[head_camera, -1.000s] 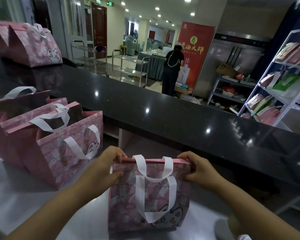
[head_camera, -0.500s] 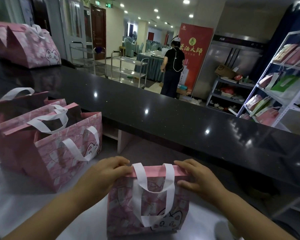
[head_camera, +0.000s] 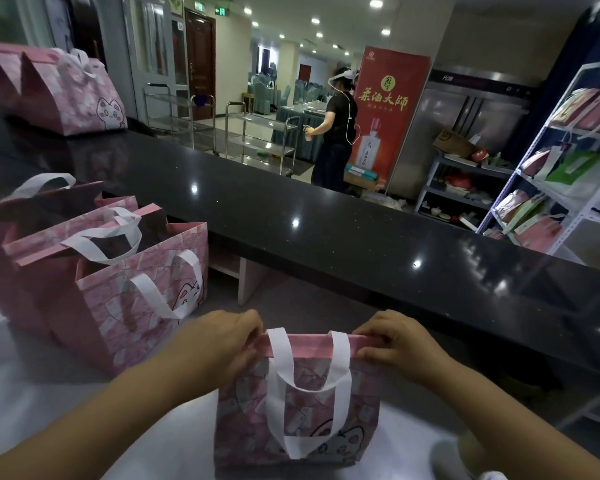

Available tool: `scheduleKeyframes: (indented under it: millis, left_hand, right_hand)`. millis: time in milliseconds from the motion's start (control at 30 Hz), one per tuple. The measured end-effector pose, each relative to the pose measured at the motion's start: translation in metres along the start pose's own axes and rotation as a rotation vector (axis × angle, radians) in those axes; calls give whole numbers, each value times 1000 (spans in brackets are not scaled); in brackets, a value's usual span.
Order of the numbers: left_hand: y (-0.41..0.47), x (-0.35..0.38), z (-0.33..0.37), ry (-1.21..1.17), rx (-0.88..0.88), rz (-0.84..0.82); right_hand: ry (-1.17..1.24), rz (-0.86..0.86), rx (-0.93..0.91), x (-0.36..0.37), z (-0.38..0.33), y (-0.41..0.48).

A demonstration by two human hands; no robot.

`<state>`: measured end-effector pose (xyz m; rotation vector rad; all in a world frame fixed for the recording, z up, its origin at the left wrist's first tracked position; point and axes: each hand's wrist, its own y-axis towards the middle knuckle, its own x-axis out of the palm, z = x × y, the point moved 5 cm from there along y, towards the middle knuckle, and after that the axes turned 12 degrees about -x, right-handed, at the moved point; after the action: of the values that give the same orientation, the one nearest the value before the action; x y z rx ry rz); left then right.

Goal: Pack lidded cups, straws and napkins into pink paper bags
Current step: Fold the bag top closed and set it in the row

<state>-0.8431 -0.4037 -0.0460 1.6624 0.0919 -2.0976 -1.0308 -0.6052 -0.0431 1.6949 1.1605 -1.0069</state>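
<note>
Both hands grip the folded top edge (head_camera: 309, 342) of a pink paper bag (head_camera: 298, 417). The left hand (head_camera: 222, 337) is at one corner and the right hand (head_camera: 392, 341) at the other, with fingers curled over the pink band and pinching it. The bag stands upright on the pale desk (head_camera: 49, 393) right in front of the person, and its white handles (head_camera: 305, 386) hang down the front face. Its mouth is pressed flat, so whatever is inside is hidden.

This looks like the closing fold. To do it well, keep the two corners level and run the crease evenly toward the middle. The handles should stay outside the fold. Press across rather than down, since a lidded cup inside could tip or get crushed.

More pink bags (head_camera: 136, 299), mouths open, stand to the left, near but apart.
</note>
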Motion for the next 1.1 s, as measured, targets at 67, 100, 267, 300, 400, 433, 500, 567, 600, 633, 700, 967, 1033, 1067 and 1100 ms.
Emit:
scheduleKeyframes:
  millis: [67,100,267,300,400,433,500,567,600,633,700,967,1033,1067,1100]
  left_hand:
    - [7,6,-1,5,-53,-46]
    - [9,8,-3,2,-71,-52]
    - [14,10,-10,28,-18,-102]
    - [15,12,-11,31,-11,-125]
    - [18,12,-14,41,-19,-164]
    - [19,12,-15,45,-35,-186]
    - [20,9,-15,42,-66,-196]
    - [26,1,-8,23,-64,-131]
    - [29,-1,0,7,-44,-92]
    - [33,-1,10,11,-16,-69]
    - [39,10,32,92,44,-79]
    - [41,33,53,241,239,22]
    - [39,29,52,249,279,67]
    - [38,31,50,244,277,44]
    - [37,35,47,235,269,18]
  right_hand:
    - [-58,-19,-37,0,-2,4]
    - [-74,-23,-50,1,-3,6]
    - [-121,-39,-35,7,-2,12]
    - [-126,-55,-32,9,-2,13]
    - [-166,-112,-57,9,-2,12]
    - [-184,-139,-68,9,-2,12]
    - [-205,-161,-67,3,-4,13]
    - [-180,-98,-80,-2,-12,17]
    - [-173,-66,-96,-2,-19,21]
    - [-182,-56,-116,1,-27,25]
    - [-247,-85,-179,16,-44,34]
    - [-645,142,-423,27,-70,37]
    - [-690,191,-462,30,-68,35]
    - [-693,218,-475,31,-67,34]
    - [-690,251,-484,32,-65,33]
